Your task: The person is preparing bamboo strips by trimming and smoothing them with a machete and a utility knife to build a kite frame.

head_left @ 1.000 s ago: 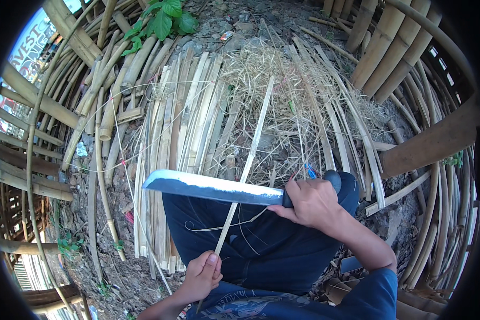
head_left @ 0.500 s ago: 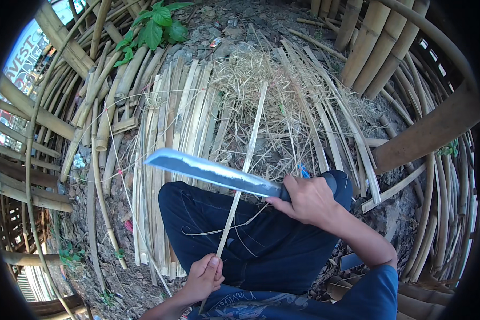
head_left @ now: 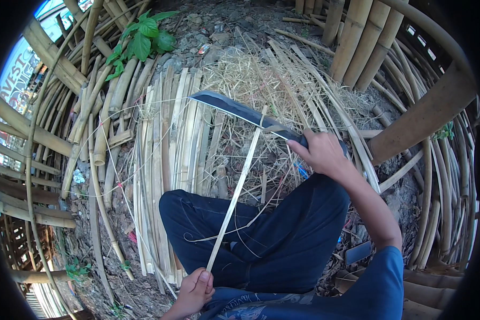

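My right hand (head_left: 322, 154) grips the dark handle of a machete (head_left: 229, 106), its long blade pointing left and away from me. Closed around the near end of a thin bamboo strip (head_left: 239, 186) is my left hand (head_left: 196, 290), low over my lap. The strip slants up and away from that hand, and the blade crosses it close to its far end. A short sliver of the strip shows over the blade there. Thin curled fibres (head_left: 213, 238) lie across my dark trousers.
Flat bamboo slats (head_left: 162, 144) lie side by side at the left of my legs. Pale shavings (head_left: 245, 74) are heaped ahead. A thick bamboo post (head_left: 424, 117) slants in from the right, above a dark flat rectangular object (head_left: 358, 253). A leafy plant (head_left: 142, 45) grows far left.
The machete and my right hand have moved away from me, from the strip's middle to near its far end. My left hand has shifted slightly left and nearer to me, still holding the strip.
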Demonstrator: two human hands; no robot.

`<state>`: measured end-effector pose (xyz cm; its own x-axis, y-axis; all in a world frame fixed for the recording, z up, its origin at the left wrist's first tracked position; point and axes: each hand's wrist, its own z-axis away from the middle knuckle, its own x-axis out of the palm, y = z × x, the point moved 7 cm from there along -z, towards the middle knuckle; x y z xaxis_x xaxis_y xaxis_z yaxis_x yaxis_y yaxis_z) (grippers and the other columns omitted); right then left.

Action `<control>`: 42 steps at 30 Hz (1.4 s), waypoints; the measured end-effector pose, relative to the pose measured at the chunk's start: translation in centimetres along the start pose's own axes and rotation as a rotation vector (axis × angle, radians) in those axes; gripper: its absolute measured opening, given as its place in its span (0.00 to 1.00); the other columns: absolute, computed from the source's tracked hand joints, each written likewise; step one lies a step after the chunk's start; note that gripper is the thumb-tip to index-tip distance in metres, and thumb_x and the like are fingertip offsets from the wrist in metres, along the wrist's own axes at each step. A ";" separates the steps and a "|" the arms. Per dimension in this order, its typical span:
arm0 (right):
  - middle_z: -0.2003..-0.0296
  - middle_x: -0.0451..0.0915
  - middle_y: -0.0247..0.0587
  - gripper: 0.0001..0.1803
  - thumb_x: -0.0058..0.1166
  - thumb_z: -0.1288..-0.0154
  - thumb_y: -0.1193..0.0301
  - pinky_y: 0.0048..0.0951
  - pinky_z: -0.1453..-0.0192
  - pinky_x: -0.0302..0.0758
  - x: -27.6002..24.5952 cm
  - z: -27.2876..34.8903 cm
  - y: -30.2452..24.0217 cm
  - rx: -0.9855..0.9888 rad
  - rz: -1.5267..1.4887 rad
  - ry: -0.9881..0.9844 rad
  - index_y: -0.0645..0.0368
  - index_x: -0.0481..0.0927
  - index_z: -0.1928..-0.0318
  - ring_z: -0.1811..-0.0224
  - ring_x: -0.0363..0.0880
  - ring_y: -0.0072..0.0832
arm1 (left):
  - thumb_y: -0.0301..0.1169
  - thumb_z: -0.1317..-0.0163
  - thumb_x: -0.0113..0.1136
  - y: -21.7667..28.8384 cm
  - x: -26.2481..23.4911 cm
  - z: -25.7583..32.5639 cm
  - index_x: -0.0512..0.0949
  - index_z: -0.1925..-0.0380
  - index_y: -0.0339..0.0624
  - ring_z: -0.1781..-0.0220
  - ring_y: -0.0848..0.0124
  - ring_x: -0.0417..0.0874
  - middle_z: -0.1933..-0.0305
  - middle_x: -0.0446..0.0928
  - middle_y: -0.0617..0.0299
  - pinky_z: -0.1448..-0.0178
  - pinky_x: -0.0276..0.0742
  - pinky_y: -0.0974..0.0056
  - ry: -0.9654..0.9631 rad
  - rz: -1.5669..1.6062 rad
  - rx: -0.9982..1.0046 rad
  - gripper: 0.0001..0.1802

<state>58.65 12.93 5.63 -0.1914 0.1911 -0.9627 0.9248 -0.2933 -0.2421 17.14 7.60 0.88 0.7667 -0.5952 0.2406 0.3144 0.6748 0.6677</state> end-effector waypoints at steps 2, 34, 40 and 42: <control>0.88 0.72 0.50 0.31 0.50 0.33 0.45 0.43 0.73 0.74 0.0 1.1 -1.2 -0.062 0.008 0.034 0.64 0.74 0.74 0.81 0.77 0.51 | 0.43 0.23 0.40 -0.2 -0.4 -0.5 0.64 0.71 0.42 0.86 0.81 0.50 0.84 0.51 0.70 0.83 0.45 0.71 -0.004 0.007 -0.051 0.20; 0.87 0.74 0.46 0.29 0.60 0.39 0.47 0.34 0.84 0.72 -1.2 10.2 -8.6 -0.199 -0.167 0.126 0.62 0.71 0.78 0.88 0.76 0.39 | 0.27 0.28 0.45 6.8 2.9 -2.0 0.70 0.69 0.35 0.81 0.55 0.77 0.81 0.71 0.49 0.76 0.67 0.57 0.456 -0.981 0.599 0.10; 0.86 0.74 0.46 0.28 0.60 0.38 0.48 0.34 0.84 0.72 -1.2 8.7 -5.9 -0.075 -0.152 0.191 0.63 0.71 0.77 0.88 0.75 0.40 | 0.24 0.31 0.47 7.1 2.8 -0.4 0.69 0.68 0.34 0.79 0.48 0.78 0.81 0.72 0.47 0.75 0.70 0.52 0.547 -1.085 0.663 0.06; 0.85 0.75 0.47 0.28 0.58 0.38 0.48 0.34 0.84 0.72 -0.6 9.4 -7.5 -0.138 -0.148 0.161 0.63 0.71 0.76 0.87 0.77 0.40 | 0.24 0.31 0.48 7.0 2.6 -1.1 0.69 0.67 0.34 0.78 0.47 0.78 0.80 0.73 0.46 0.76 0.69 0.52 0.528 -1.146 0.623 0.05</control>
<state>48.72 6.20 6.94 -0.2832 0.3721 -0.8839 0.9290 -0.1225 -0.3492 21.95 11.18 5.41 0.4179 -0.3497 -0.8385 0.7095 -0.4509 0.5416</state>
